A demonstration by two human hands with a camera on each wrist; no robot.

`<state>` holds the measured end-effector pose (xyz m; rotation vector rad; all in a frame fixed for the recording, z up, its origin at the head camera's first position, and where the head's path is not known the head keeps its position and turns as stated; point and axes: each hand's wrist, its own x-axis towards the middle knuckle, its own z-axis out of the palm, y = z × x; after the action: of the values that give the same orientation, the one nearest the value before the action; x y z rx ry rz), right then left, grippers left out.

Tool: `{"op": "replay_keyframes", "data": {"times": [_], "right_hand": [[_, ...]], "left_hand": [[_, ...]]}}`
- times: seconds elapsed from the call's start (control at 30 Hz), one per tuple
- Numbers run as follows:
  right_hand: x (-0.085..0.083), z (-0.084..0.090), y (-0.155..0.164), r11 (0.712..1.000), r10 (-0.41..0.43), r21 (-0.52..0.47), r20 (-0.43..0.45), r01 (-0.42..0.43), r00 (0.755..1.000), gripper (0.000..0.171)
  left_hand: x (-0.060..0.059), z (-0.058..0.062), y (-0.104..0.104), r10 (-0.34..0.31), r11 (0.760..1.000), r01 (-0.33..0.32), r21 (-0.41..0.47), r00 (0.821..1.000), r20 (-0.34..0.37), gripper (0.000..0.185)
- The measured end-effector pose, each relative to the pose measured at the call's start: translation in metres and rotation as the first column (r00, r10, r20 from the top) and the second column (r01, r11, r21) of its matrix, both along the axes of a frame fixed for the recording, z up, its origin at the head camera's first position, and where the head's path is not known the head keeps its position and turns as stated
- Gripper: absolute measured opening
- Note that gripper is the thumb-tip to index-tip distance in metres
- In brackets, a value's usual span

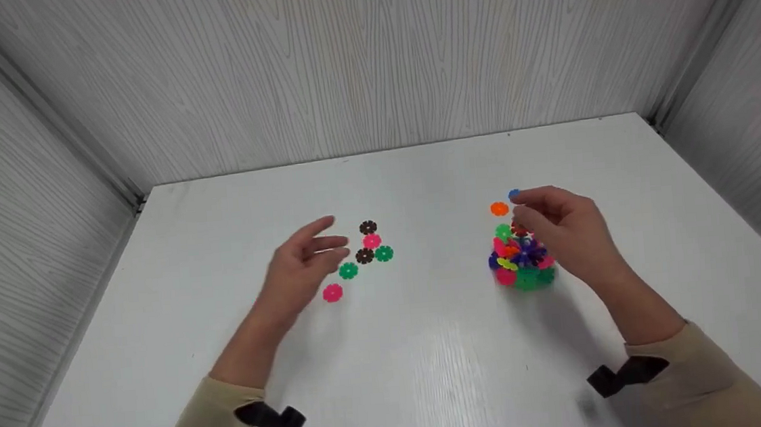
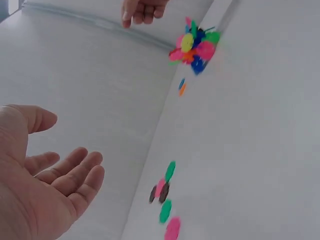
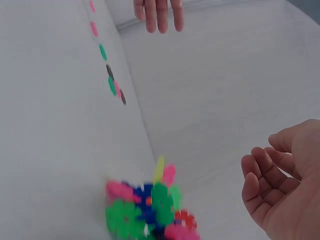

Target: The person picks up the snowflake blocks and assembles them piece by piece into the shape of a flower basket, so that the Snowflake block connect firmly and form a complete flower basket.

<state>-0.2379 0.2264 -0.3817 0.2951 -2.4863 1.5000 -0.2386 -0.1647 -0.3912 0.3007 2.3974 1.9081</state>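
Observation:
My left hand (image 1: 300,267) hovers over the left side of the table, fingers loosely spread and holding nothing. Close to its fingertips lie loose notched plastic discs, among them a pink disc (image 1: 332,292), a green disc (image 1: 348,270) and a brown disc (image 1: 368,227). On the right stands a cluster of interlocked colourful discs (image 1: 525,256). Above and beside it is my right hand (image 1: 569,232), its fingers bent loosely; the right wrist view shows the palm (image 3: 295,200) bare, apart from the cluster. Part of the cluster is hidden behind that hand in the head view.
An orange disc (image 1: 500,209) and a blue disc (image 1: 514,195) lie behind the cluster on the white table (image 1: 431,345). Pale wood-grain panels (image 1: 382,64) enclose the table at the back and both sides. A dark strap with a small block (image 1: 271,419) sits on each sleeve.

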Motion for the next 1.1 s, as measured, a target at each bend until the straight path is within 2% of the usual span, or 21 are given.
{"op": "replay_keyframes", "data": {"times": [0.13,0.3,0.43,0.57,0.73,0.8,1.1], "right_hand": [[-0.006,0.003,-0.058,0.988,0.145,-0.050,0.017,-0.144,0.989,0.023],[-0.019,-0.014,-0.126,0.953,0.303,-0.040,0.107,-0.300,0.947,0.022],[-0.027,-0.033,-0.162,0.921,0.388,-0.049,0.200,-0.387,0.900,0.025],[-0.033,-0.050,-0.185,0.907,0.413,-0.034,0.278,-0.420,0.867,0.032],[-0.036,-0.067,-0.200,0.895,0.426,-0.025,0.348,-0.446,0.835,0.038],[-0.037,-0.073,-0.204,0.893,0.422,-0.003,0.352,-0.450,0.835,0.039],[-0.040,-0.085,-0.212,0.863,0.401,0.210,0.265,-0.459,0.877,0.043]], "left_hand": [[0.003,0.005,-0.052,0.074,0.995,-0.075,-0.073,0.997,-0.014,0.054],[0.005,-0.006,-0.091,0.126,0.984,-0.120,-0.129,0.991,0.035,0.053],[0.003,-0.026,-0.106,0.113,0.976,-0.095,-0.195,0.990,0.084,0.057],[-0.001,-0.046,-0.116,0.097,0.968,-0.064,-0.244,0.987,0.125,0.060],[-0.006,-0.062,-0.124,0.113,0.946,-0.063,-0.319,0.983,0.141,0.060],[-0.007,-0.066,-0.125,0.116,0.931,-0.064,-0.360,0.985,0.124,0.057],[-0.010,-0.075,-0.124,0.084,0.889,-0.048,-0.454,0.995,0.060,0.049]]}}
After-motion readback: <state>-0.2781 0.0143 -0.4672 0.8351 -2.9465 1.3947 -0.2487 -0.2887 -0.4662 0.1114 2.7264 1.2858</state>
